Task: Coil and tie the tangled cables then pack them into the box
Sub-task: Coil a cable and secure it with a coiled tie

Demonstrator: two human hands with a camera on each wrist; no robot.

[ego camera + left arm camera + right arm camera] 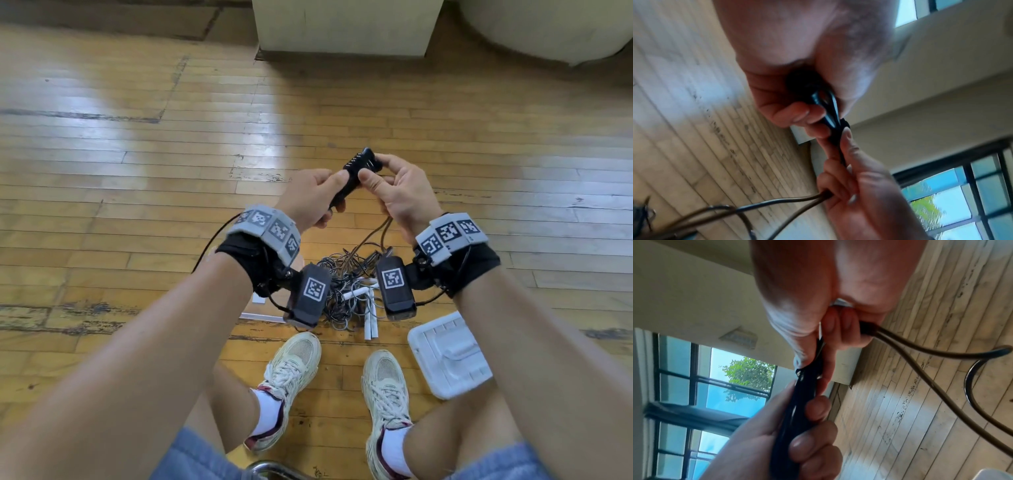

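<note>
Above the floor (137, 137), between our knees, we hold a black cable bundle (356, 173) in both hands. Our left hand (310, 198) wraps its fingers (797, 113) around the near end of the bundle, and our right hand (399, 192) pinches the far end while also gripping two brown cable strands (383, 229) that trail down to the pile. We judge the task to be early: this one bundle looks folded into tight loops, though we cannot tell whether it is tied. A tangled heap of cables (346, 287), dark and white mixed, lies on the floor just beyond our shoes (291, 377), still to be sorted. A white box (448, 356) sits near our right foot, and we cannot see any cable in it.
</note>
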